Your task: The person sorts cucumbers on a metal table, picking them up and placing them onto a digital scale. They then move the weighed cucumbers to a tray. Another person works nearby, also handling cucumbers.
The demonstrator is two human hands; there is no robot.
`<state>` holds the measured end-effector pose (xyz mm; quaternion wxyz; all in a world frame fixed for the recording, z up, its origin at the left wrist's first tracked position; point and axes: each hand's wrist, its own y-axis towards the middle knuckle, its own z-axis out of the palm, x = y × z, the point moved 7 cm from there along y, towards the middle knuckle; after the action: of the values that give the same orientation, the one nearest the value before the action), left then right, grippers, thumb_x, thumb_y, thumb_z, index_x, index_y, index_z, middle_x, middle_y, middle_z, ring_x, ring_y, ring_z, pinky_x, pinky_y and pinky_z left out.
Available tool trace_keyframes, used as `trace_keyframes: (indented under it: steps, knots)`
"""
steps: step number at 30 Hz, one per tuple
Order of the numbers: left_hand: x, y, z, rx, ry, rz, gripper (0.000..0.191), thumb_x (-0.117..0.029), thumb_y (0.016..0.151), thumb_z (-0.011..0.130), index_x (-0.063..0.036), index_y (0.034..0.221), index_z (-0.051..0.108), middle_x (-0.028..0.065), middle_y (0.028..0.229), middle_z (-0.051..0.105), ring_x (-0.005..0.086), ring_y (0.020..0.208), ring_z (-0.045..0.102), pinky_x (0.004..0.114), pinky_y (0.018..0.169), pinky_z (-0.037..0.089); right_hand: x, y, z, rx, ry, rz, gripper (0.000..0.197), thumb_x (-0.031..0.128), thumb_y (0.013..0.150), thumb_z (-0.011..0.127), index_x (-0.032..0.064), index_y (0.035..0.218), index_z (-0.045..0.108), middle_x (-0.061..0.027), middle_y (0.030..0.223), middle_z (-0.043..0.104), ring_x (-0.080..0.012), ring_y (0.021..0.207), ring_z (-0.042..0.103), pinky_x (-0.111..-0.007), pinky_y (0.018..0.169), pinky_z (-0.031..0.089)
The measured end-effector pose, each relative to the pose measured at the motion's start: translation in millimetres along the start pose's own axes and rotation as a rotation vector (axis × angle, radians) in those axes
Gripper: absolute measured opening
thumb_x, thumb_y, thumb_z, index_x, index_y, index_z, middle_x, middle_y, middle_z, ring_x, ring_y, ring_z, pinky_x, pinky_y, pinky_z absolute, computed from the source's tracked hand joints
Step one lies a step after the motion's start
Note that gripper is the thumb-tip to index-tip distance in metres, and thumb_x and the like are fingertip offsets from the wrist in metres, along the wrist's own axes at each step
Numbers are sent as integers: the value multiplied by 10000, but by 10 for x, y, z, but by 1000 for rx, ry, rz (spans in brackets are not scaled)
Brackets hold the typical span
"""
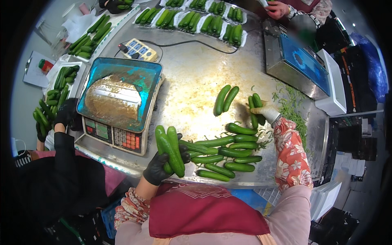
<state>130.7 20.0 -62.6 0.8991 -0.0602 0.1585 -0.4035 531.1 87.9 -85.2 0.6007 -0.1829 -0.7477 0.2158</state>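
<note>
My left hand [167,160], in a black glove, is closed around a few green cucumbers [171,147] at the table's near edge, right of the scale. My right hand [268,111], in a pale glove, has its fingers on cucumbers [255,107] at the right of the steel table [190,76]; whether it lifts them cannot be told. Two cucumbers [225,99] lie side by side to the left of that hand. Between my hands, several loose cucumbers [243,152] are spread in rough rows near the front edge.
A scale with a blue tray [119,95] stands left, with a power strip [139,50] behind it. Trays of cucumbers [186,21] line the back. Right are a steel machine [297,61] and green scraps [292,110]. Co-workers' gloved hands [65,114] and bare hand [277,9] show left and back right.
</note>
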Motion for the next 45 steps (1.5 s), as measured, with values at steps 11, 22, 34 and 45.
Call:
trace_keyframes:
  steps: [11,22,34,45]
  knots:
    - [-874,8,290,83,383,153,806,-379,838,668,-34,1433,248,150,1214,550,260,1043,569,422,926,451,1122,-221,2104,560,693,65,556,108,830,637,-45,1317,416,-207,1166,575,-315,1060,594,-490,949,481]
    - [-2764,38,147,-747,2126,543,687,-365,781,680,-39,1337,443,194,1276,536,354,1126,546,402,953,424,1705,787,3824,128,836,-60,414,9,762,677,-16,1158,560,-135,977,646,-254,848,621,-359,744,507]
    - [-2965,-253,190,-845,2176,969,598,-465,920,473,-54,1354,435,204,1237,544,378,1127,512,435,957,408,1575,-239,3682,293,725,-138,582,59,893,547,-30,1411,296,-171,1326,492,-184,1048,585,-288,856,490]
    - [-1235,-498,651,-61,1784,925,427,-225,871,639,-41,1247,558,128,1080,632,290,999,590,388,866,457,429,-991,3880,380,661,152,196,63,922,516,-39,1083,561,-150,969,657,-223,820,648,-325,748,535]
